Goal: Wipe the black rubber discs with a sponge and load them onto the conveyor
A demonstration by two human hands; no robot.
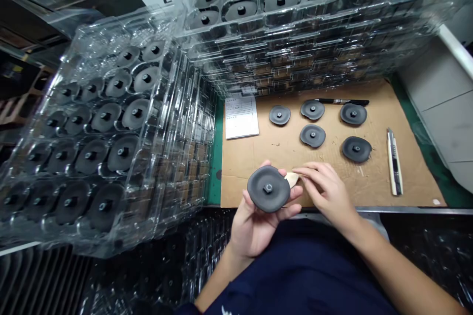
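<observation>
Counted: 5 black discs (280, 116) on 1 cardboard sheet (273, 152); 1 held disc (268, 197); 1 pale piece (291, 179); 1 pen (334, 102); 1 utility knife (395, 165); 1 paper form (242, 118); 2 tray stacks (314, 42) bordering the sheet.

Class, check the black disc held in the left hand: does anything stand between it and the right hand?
Yes. A small pale piece sits at the right edge of the black disc, between it and the right hand, whose fingertips reach the piece. Fingertips of the left hand also show along that edge.

Dark grey disc (269, 189); cream piece (291, 179); navy shirt (295, 266).
</observation>
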